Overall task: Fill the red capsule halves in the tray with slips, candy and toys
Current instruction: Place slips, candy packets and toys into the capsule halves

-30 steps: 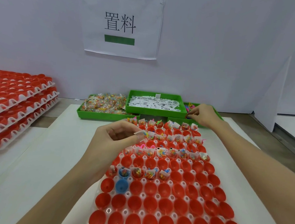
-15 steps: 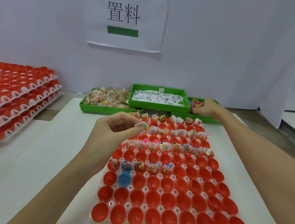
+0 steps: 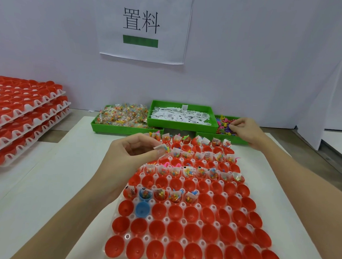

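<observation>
The left hand (image 3: 133,157) pinched a light, crinkly candy packet (image 3: 162,148) by its edge; the right hand (image 3: 244,130) pinched a small toy (image 3: 231,123), probably slippery.

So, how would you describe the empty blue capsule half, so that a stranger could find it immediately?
Start at the white plastic tray of red capsule halves on the table in front of the person. Count three rows up from the near edge, then take the second cup from the left. This empty blue capsule half has red neighbours, and the only other blue capsule half, directly behind it, holds candy.
</observation>
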Available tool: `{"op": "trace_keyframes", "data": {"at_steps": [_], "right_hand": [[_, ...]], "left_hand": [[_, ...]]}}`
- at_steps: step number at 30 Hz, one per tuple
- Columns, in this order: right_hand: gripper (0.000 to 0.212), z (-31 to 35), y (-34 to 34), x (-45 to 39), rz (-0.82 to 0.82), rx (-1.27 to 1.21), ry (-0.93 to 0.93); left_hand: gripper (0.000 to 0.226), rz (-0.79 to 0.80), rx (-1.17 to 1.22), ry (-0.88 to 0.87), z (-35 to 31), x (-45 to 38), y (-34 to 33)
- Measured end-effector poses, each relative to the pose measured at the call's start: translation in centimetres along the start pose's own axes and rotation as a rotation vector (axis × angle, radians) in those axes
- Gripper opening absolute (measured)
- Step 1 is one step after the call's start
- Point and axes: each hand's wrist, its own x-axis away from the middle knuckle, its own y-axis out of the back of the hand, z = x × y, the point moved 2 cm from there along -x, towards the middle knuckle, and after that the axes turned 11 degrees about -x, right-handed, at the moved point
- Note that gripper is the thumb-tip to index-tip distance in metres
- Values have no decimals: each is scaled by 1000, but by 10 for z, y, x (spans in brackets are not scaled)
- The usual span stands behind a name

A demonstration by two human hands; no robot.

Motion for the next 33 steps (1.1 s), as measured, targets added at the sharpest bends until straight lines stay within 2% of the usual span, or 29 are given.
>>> {"op": "trace_keyframes", "data": {"at_steps": [7, 11, 15, 18, 22, 24, 29, 33], "right_hand": [[2, -3, -5, 3, -42, -11, 64], [17, -4, -3, 9, -70, -44, 96], [23, 12, 4, 27, -20, -119, 151], [25, 34, 7, 54, 60, -192, 187], [19, 67, -4, 125, 286, -87, 306], [20, 74, -12, 162, 330, -64, 367], [15, 68, -32, 219, 204, -144, 432], [11, 60, -45, 225, 241, -217, 399]], "left_hand": [[19, -11, -6, 9, 0, 0, -1], [20, -13, -1, 17, -2, 1, 0], [19, 14, 27, 28, -3, 3, -1], [19, 30, 16, 21, -5, 5, -3], [21, 52, 20, 3, -7, 8, -8], [19, 65, 14, -8, -6, 9, -11], [20, 135, -4, -21, -5, 13, -19], [16, 169, -37, -89, -7, 19, -29]]}}
